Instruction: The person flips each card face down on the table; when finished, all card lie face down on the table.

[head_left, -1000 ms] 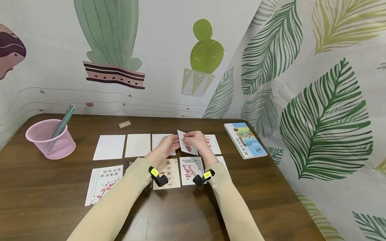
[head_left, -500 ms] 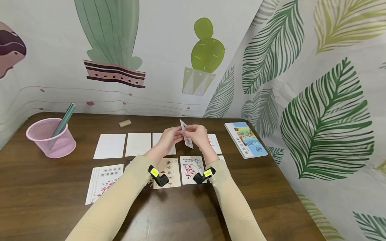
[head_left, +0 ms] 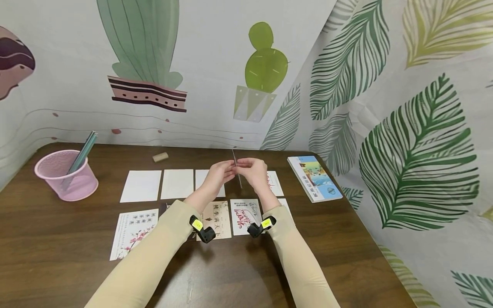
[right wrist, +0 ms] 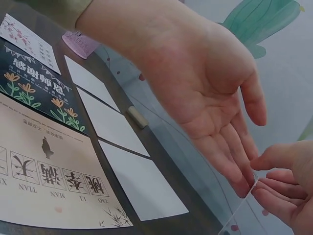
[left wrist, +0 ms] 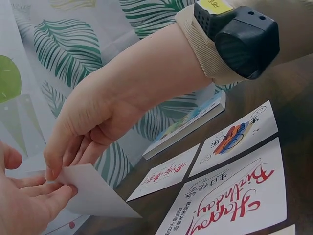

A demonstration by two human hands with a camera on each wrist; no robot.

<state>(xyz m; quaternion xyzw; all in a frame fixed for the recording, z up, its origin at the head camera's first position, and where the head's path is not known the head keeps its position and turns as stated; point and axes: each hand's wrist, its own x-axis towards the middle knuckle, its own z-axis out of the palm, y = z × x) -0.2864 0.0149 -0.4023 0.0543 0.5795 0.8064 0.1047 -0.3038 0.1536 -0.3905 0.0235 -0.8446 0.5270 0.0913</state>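
A thin white card [head_left: 239, 177] is held up above the table and appears edge-on in the head view. My right hand [head_left: 252, 173] pinches it between thumb and fingers. From the left, the fingers of my left hand [head_left: 215, 175] touch the card, fairly straight, the thumb standing apart from it in the right wrist view. The left wrist view shows the card's blank side [left wrist: 100, 193]. Beneath and around lie a Happy Birthday card [head_left: 242, 214], a beige card [head_left: 217, 220] with Chinese characters, and a card with red writing [head_left: 274, 183], partly behind my right hand.
Blank cards [head_left: 140, 186] lie in the back row at left; a blossom card [head_left: 135, 233] and a dark flowered card [right wrist: 39, 90] are in the front row. A pink mesh pen cup [head_left: 67, 175], small beige block [head_left: 160, 157] and blue-covered booklet [head_left: 314, 178] stand around them.
Both hands have lifted slightly with the card. It has turned from showing its printed face to edge-on and nearly upright.
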